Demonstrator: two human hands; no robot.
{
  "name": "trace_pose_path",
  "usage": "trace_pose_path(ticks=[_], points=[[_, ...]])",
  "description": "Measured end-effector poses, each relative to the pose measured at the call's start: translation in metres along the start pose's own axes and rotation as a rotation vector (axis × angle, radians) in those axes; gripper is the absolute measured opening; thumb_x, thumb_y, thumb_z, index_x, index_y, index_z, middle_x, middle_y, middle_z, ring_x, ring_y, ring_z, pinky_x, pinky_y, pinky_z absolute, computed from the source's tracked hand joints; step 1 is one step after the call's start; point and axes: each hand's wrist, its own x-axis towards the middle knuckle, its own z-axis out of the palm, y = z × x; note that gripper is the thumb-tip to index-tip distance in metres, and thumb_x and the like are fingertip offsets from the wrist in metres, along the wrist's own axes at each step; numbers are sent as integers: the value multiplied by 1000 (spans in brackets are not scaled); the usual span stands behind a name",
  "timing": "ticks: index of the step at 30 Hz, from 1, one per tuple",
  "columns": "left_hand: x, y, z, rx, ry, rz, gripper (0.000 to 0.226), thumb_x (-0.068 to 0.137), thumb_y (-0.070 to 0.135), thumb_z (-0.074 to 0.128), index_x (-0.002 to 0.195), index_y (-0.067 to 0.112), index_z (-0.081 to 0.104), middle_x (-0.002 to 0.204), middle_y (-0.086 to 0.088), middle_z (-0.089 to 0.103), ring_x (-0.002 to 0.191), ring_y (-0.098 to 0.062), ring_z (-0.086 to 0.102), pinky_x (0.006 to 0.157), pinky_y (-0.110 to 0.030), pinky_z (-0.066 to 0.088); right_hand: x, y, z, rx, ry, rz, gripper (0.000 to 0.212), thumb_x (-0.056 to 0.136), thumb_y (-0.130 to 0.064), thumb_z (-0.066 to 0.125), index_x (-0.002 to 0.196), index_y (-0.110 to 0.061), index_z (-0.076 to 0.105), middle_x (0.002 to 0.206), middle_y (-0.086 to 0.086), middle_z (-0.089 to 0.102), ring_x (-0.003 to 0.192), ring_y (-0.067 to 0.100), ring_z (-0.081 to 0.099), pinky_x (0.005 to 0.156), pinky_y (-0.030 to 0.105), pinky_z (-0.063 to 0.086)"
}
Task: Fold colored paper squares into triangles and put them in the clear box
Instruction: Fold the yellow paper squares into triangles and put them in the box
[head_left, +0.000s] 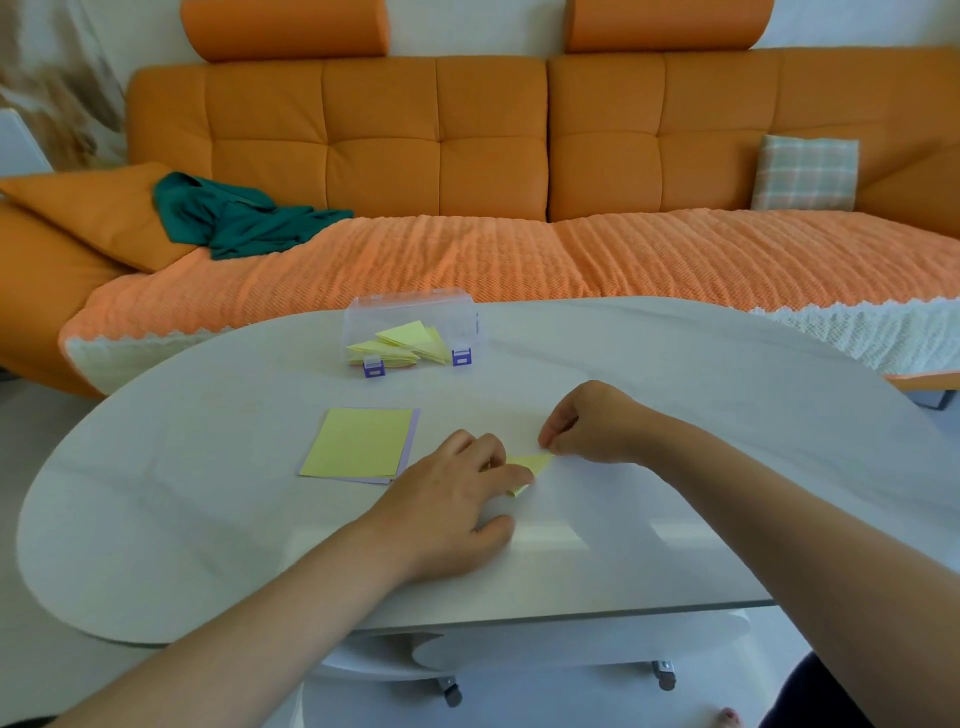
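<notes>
Between the two hands, head view: a yellow paper (531, 463) lies on the white table (208, 519), partly folded, with much of it hidden under the left hand. Left hand (457, 499) is palm down, fingers extended and flat on the paper, pressing it to the table. Its thumb rests on the table surface nearer the person, and it grips nothing. Right hand (587, 423) has its fingers curled, thumb and forefinger pinching the paper's far right corner, just beyond the left fingertips.

Left of the left hand, near but not touching, sits a stack of paper squares (358, 441). A yellow sheet is on top, and a lilac sheet shows at its right and near edges.

Well beyond both hands, toward the far table edge, stands the clear box (462, 322), with two purple latches on its near side. Folded yellow triangles (402, 338) lie inside it, loosely piled.

Past the box, behind the table, runs an orange sofa (436, 130). It carries a green cloth (239, 223) far left of the hands and a plaid cushion (804, 174) far right
</notes>
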Motion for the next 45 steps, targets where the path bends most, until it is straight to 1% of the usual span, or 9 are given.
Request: trace_pose_path(ticks=[3,6,19,26,31,34,38,41,45], points=[[3,2,1,2,-15,-35,47,87,48,45,133,43,45,114,13,39,110,-12,35,83,-28,43,-4,-2,6,-2,-23,-8,7,81,-30,73,87,-28,76,89,-9,71,88,11,66,71,24,54],[6,5,2,-11,-22,-57,48,88,52,45,136,45,43,112,13,38,109,-11,34,78,-24,35,-7,-3,8,-33,-37,-8,23,74,-40,82,91,-31,70,86,-12,63,79,5,59,63,18,43],[-14,4,-3,-218,-60,-83,35,92,41,53,127,43,50,128,22,34,125,2,29,101,-25,37,-5,-6,6,-38,-43,19,15,74,-33,84,85,-28,75,85,-10,68,82,10,63,81,28,55],[-26,-1,-8,-291,-95,-91,26,92,46,53,118,46,53,143,29,32,133,5,32,108,-23,32,-6,-7,7,-41,-40,23,10,79,-32,80,87,-28,75,88,-10,69,83,9,62,77,24,53],[-15,2,-11,-208,-45,-95,36,85,63,43,115,43,46,123,24,45,116,-1,41,96,-32,43,-7,-9,7,-67,-42,4,10,81,-32,78,91,-29,75,88,-10,67,85,11,63,72,22,52],[-3,3,-6,-206,37,-121,38,86,50,58,121,38,47,114,16,50,109,-6,42,93,-33,43,-10,-9,9,-73,-34,-27,10,82,-36,76,90,-32,72,84,-13,62,78,6,59,63,18,44],[11,0,-3,-242,76,-178,38,84,46,65,120,39,53,115,19,51,109,-5,42,90,-30,44,-13,-2,11,-80,-6,-101,9,81,-40,74,84,-36,67,78,-14,57,68,3,54,58,17,38],[16,-4,-3,-119,118,-109,30,88,43,61,117,33,60,113,16,59,105,-10,46,84,-27,44,-12,0,10,-62,-14,-120,7,83,-31,70,84,-37,67,77,-14,58,66,5,53,60,19,43],[20,-7,-6,-3,202,22,20,90,30,55,100,21,71,92,7,69,84,-20,56,71,-32,48,-11,4,8,-58,-15,-139,24,79,-19,60,89,-40,67,84,-13,62,69,5,56,67,26,52]])
